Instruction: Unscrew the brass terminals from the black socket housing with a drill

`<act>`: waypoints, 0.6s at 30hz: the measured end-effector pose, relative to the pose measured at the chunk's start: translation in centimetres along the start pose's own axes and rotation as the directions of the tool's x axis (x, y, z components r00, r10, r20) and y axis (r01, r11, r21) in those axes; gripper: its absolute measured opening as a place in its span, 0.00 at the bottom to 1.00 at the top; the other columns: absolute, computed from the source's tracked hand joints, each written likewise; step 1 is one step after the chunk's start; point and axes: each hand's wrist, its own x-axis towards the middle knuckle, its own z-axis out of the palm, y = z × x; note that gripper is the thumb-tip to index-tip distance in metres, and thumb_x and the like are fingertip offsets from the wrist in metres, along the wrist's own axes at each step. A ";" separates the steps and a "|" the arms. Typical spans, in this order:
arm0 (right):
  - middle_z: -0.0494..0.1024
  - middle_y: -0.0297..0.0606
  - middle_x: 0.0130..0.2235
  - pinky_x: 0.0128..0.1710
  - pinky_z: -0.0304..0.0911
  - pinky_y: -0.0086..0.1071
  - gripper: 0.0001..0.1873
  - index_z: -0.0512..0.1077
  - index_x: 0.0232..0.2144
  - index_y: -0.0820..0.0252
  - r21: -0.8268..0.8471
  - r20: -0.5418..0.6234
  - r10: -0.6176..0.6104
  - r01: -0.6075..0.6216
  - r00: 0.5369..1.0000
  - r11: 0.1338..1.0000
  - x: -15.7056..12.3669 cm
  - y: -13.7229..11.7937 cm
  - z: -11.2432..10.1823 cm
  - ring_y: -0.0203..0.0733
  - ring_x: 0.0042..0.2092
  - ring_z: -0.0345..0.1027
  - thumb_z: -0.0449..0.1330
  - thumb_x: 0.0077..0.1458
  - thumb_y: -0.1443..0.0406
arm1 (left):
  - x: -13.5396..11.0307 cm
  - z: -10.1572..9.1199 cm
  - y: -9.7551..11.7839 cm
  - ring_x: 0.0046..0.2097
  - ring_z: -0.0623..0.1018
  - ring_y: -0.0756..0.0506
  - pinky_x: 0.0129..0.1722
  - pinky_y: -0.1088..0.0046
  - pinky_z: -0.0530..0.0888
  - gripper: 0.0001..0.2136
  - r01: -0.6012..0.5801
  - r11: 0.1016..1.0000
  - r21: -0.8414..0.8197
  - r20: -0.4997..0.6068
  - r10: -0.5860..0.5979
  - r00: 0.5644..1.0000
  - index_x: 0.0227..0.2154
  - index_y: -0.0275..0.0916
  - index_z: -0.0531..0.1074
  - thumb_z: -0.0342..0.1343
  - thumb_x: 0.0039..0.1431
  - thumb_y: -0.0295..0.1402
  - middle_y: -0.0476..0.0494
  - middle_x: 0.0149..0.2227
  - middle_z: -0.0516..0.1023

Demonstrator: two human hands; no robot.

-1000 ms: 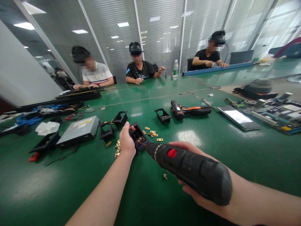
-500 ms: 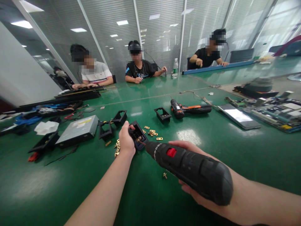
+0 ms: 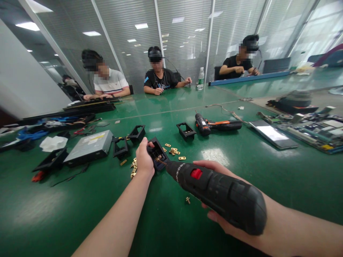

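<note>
My left hand is closed around a small black plastic frame that rests on the green table. My right hand grips a black electric screwdriver with a red switch. Its bit points into the frame, where a brass piece sits. Loose brass pieces lie just behind the frame and another cluster lies by my left wrist. One brass screw lies under the screwdriver.
More black frames and a grey optical drive lie to the left and behind. A second screwdriver, a tablet and circuit boards sit to the right. Three people work at the far edge.
</note>
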 end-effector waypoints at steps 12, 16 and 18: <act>0.82 0.30 0.37 0.42 0.78 0.35 0.42 0.66 0.68 0.46 0.101 0.017 -0.029 0.027 0.999 0.995 0.0 -0.4 0.0 0.41 0.35 0.78 0.69 0.52 0.69 | -0.3 0.3 0.3 0.31 0.77 0.45 0.39 0.65 0.78 0.24 0.054 0.998 -0.038 -0.047 -0.056 0.997 0.26 0.42 0.71 0.67 0.52 0.59 0.48 0.29 0.76; 0.82 0.31 0.41 0.46 0.78 0.35 0.44 0.68 0.66 0.46 0.093 0.039 -0.044 0.040 0.998 0.995 0.2 -0.7 0.0 0.43 0.40 0.79 0.70 0.48 0.73 | -0.2 0.2 0.3 0.31 0.77 0.45 0.39 0.65 0.78 0.24 0.048 0.998 -0.034 -0.020 -0.049 0.999 0.26 0.43 0.70 0.67 0.53 0.59 0.48 0.29 0.76; 0.81 0.30 0.39 0.44 0.77 0.34 0.43 0.68 0.66 0.46 0.130 0.054 -0.037 0.030 0.998 0.991 0.2 -1.0 -0.1 0.41 0.39 0.78 0.69 0.49 0.73 | -0.2 0.2 0.3 0.31 0.77 0.45 0.39 0.66 0.77 0.24 0.043 0.999 -0.033 -0.027 -0.043 0.999 0.26 0.43 0.71 0.67 0.53 0.59 0.48 0.29 0.76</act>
